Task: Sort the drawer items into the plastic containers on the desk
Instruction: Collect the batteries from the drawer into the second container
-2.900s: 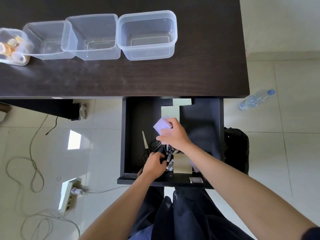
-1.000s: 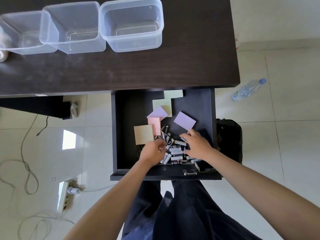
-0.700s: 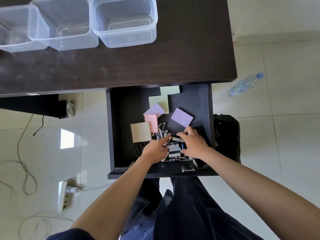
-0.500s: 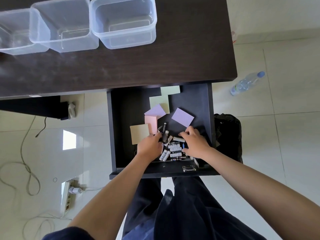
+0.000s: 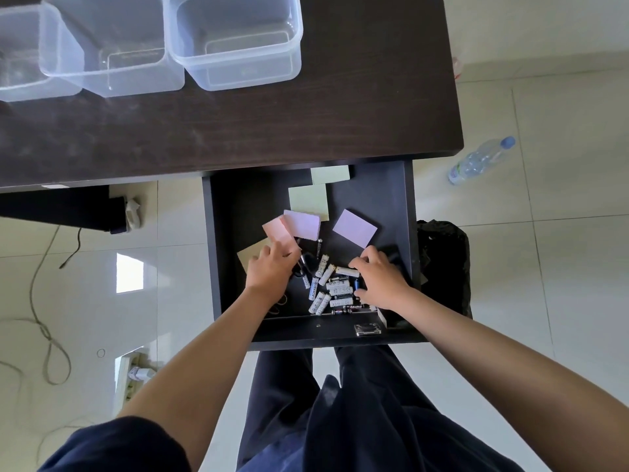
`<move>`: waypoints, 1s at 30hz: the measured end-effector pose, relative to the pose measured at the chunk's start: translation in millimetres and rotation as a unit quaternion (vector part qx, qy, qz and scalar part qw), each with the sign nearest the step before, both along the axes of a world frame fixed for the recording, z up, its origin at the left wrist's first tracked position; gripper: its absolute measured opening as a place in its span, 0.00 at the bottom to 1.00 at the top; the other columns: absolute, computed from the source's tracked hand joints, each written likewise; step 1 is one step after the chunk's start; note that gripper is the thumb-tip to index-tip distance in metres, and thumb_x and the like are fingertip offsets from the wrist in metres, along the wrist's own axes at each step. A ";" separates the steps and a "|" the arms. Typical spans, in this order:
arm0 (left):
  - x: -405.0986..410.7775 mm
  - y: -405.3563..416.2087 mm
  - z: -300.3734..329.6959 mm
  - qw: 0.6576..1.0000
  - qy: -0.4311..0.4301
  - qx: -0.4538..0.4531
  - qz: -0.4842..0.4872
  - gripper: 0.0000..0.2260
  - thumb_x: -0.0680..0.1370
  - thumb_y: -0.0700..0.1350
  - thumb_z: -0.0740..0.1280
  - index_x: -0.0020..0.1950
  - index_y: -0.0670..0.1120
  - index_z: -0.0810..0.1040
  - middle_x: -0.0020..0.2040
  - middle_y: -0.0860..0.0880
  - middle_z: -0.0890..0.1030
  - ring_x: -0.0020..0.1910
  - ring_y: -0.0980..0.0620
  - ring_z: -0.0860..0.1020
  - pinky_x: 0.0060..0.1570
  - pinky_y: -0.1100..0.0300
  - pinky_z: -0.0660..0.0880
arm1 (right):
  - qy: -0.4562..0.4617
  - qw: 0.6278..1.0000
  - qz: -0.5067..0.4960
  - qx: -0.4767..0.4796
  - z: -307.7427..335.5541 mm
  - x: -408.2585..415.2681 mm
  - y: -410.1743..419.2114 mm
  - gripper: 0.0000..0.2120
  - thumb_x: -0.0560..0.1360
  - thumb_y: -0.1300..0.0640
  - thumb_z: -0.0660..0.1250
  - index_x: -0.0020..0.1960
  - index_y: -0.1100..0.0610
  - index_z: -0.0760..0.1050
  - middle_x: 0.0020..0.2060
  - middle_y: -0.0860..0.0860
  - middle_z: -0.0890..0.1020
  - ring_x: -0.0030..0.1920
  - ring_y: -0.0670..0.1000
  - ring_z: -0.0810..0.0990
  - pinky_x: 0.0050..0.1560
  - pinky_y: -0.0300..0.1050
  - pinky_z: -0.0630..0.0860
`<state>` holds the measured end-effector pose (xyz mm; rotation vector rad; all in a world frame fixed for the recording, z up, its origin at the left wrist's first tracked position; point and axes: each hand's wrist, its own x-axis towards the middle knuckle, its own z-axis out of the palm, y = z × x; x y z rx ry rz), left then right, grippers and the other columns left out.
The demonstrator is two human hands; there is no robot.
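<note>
The dark drawer (image 5: 410, 233) is pulled out below the desk edge. Inside lie several sticky-note pads: two pale green (image 5: 309, 201), a pink pad (image 5: 277, 231), two lilac pads (image 5: 354, 228) and a tan pad (image 5: 248, 257). A heap of white and black batteries (image 5: 328, 287) lies near the drawer front. My left hand (image 5: 270, 272) rests flat at the left of the heap, fingers on the pink and tan pads. My right hand (image 5: 379, 279) lies at the right of the heap, fingers spread over batteries. Three clear plastic containers (image 5: 238, 39) stand on the desk.
The dark wooden desk (image 5: 306, 124) fills the upper view. A water bottle (image 5: 480, 161) lies on the tiled floor at right, with a black bag (image 5: 442, 264) beside the drawer. Cables and a power strip (image 5: 134, 376) lie on the floor at left.
My left hand has slid left onto the pink and tan pads, uncovering more batteries. My right hand has shifted slightly right. Earlier, note pads were spread apart in the drawer.
</note>
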<state>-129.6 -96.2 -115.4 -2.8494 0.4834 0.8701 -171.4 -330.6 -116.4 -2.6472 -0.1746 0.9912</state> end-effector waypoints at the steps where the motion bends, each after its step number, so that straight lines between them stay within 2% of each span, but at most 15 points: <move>1: 3.0 2.9 0.5 1.000 -0.003 -0.007 0.007 0.21 0.77 0.43 0.63 0.68 0.51 0.62 0.66 0.39 0.66 0.59 0.39 0.71 0.51 0.47 0.73 | -0.002 1.000 0.002 0.000 -0.6 -0.4 -0.8 0.24 0.70 0.54 0.71 0.64 0.54 0.69 0.60 0.54 0.65 0.60 0.56 0.68 0.47 0.48 0.70; 4: 12.5 6.9 6.1 0.999 -0.013 -0.018 0.037 0.20 0.77 0.49 0.64 0.67 0.50 0.65 0.63 0.41 0.68 0.60 0.40 0.70 0.55 0.47 0.72 | -0.006 1.000 0.001 0.000 -1.5 -1.4 -2.5 0.23 0.70 0.54 0.71 0.63 0.54 0.69 0.59 0.54 0.66 0.59 0.56 0.68 0.47 0.47 0.69; 6: 14.5 3.4 10.3 0.998 -0.028 -0.015 0.059 0.21 0.77 0.50 0.65 0.67 0.48 0.66 0.62 0.41 0.69 0.59 0.40 0.71 0.55 0.48 0.72 | -0.010 1.000 -0.002 -0.001 -1.0 -2.6 -1.7 0.26 0.70 0.53 0.72 0.65 0.53 0.68 0.60 0.54 0.66 0.60 0.56 0.68 0.48 0.48 0.71; 8: 9.5 -4.5 12.8 0.994 -0.040 -0.039 0.089 0.20 0.76 0.46 0.65 0.65 0.45 0.67 0.59 0.41 0.69 0.56 0.41 0.71 0.50 0.50 0.73 | -0.021 1.000 -0.009 0.000 0.5 -4.5 0.1 0.29 0.70 0.51 0.72 0.68 0.52 0.67 0.61 0.54 0.66 0.61 0.55 0.68 0.50 0.47 0.70; 10: -1.7 -15.1 12.9 0.986 -0.023 -0.106 0.123 0.15 0.75 0.44 0.63 0.61 0.42 0.69 0.58 0.41 0.71 0.53 0.41 0.73 0.43 0.51 0.74 | -0.051 0.999 0.002 0.007 1.9 -4.6 3.3 0.31 0.70 0.50 0.72 0.70 0.52 0.65 0.63 0.54 0.66 0.62 0.56 0.67 0.54 0.47 0.70; 12: -17.4 -26.5 11.9 0.970 0.016 -0.164 0.179 0.12 0.76 0.46 0.62 0.56 0.41 0.70 0.55 0.42 0.73 0.50 0.40 0.75 0.39 0.52 0.74 | -0.083 0.996 0.038 0.023 3.1 0.8 9.5 0.33 0.70 0.50 0.71 0.71 0.53 0.64 0.66 0.54 0.66 0.64 0.57 0.66 0.60 0.53 0.71; 14: -32.0 -36.6 11.1 0.949 0.057 -0.175 0.256 0.15 0.75 0.49 0.64 0.56 0.42 0.70 0.55 0.43 0.74 0.50 0.41 0.77 0.42 0.52 0.76 | -0.097 0.990 0.091 0.036 4.1 10.8 19.1 0.35 0.69 0.52 0.71 0.72 0.53 0.63 0.70 0.53 0.65 0.66 0.58 0.66 0.63 0.56 0.69; 16: -43.4 -43.1 6.2 0.935 0.076 -0.170 0.301 0.22 0.74 0.52 0.67 0.63 0.42 0.68 0.61 0.43 0.72 0.57 0.42 0.75 0.48 0.51 0.75 | -0.093 0.984 0.147 0.037 4.8 22.4 29.3 0.38 0.68 0.54 0.71 0.74 0.53 0.59 0.74 0.51 0.60 0.67 0.57 0.63 0.66 0.56 0.65; 19: -52.1 -47.9 0.2 0.927 0.083 -0.196 0.309 0.30 0.72 0.52 0.69 0.70 0.45 0.64 0.67 0.45 0.69 0.65 0.43 0.71 0.56 0.50 0.75 | -0.075 0.974 0.214 0.010 6.3 38.1 36.3 0.41 0.67 0.58 0.70 0.76 0.52 0.54 0.75 0.48 0.56 0.70 0.55 0.60 0.68 0.55 0.60; 23: -55.5 -47.0 -3.9 0.927 0.103 -0.220 0.284 0.30 0.71 0.51 0.71 0.70 0.47 0.66 0.67 0.46 0.68 0.66 0.46 0.68 0.58 0.52 0.72 | -0.065 0.965 0.253 -0.012 7.9 45.8 25.4 0.38 0.66 0.57 0.68 0.74 0.51 0.58 0.69 0.48 0.65 0.66 0.55 0.63 0.65 0.53 0.63; 27: -56.8 -41.0 -7.0 0.929 0.138 -0.216 0.267 0.31 0.68 0.53 0.72 0.69 0.49 0.67 0.66 0.47 0.68 0.66 0.45 0.68 0.61 0.51 0.71 | -0.052 0.971 0.235 -0.007 3.4 38.0 10.9 0.33 0.66 0.51 0.69 0.69 0.51 0.64 0.62 0.50 0.68 0.62 0.54 0.67 0.61 0.51 0.64; 30: -61.8 -38.3 -7.4 0.934 0.155 -0.194 0.255 0.34 0.68 0.53 0.73 0.70 0.51 0.64 0.65 0.46 0.67 0.65 0.43 0.68 0.62 0.49 0.70 | -0.026 0.981 0.192 0.020 -1.0 25.6 4.5 0.30 0.67 0.52 0.70 0.67 0.52 0.66 0.61 0.50 0.68 0.62 0.54 0.69 0.59 0.50 0.70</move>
